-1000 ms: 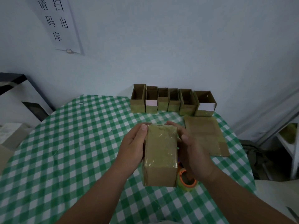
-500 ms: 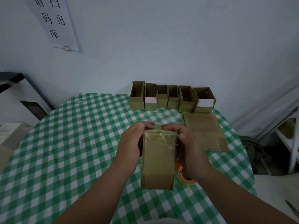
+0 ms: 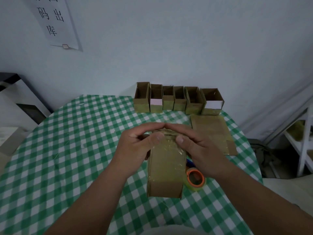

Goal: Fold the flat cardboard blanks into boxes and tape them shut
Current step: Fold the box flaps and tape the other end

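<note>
Head view showed our left hand (image 3: 135, 146) and right hand (image 3: 199, 148) gripping the box (image 3: 165, 168) above the tabletop (image 3: 67, 150), thumbs pressing tape down; next, we judged, smoothing it firmly.

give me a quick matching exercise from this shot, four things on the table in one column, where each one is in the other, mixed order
Things:
1. taped box
2. tape roll
3. flat blank
4. row of open boxes

Places:
A. along the far edge by the wall
B. lying flat, right of the hands
C. held by both hands
D. on the cloth, right of the held box's near end

Pairs: 1-C, 2-D, 3-B, 4-A
</note>
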